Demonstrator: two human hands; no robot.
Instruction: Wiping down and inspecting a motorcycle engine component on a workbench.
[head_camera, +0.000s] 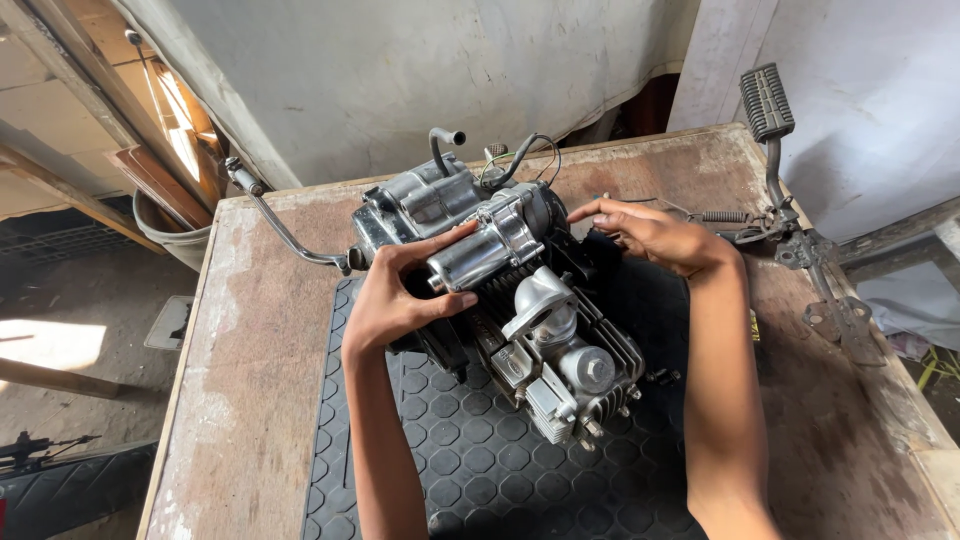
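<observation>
That small motorcycle engine (510, 300) sitting on the black rubber mat (450, 450) on the bench (250, 350) looks heavy and greasy-slick, left hand (400, 295) wrapped round its chrome starter cylinder (470, 258), right hand (655, 235) fingers loosely spread at the far side, so I'd grab the solid casing, not the fins.

2 bare arms, reaching up from the bottom edge, side by side and a bit apart. Left arm straight, wrist bent a little. Left hand (400, 290) palm down, fingers curled and spread, thumb stretched out toward the right, gripping something between thumb and fingers. Right arm straight too, wrist turned inward. Right hand (655, 235) lying flat, fingers together and pointing left, fingertips (580, 212) touching down, not closed around anything.
</observation>
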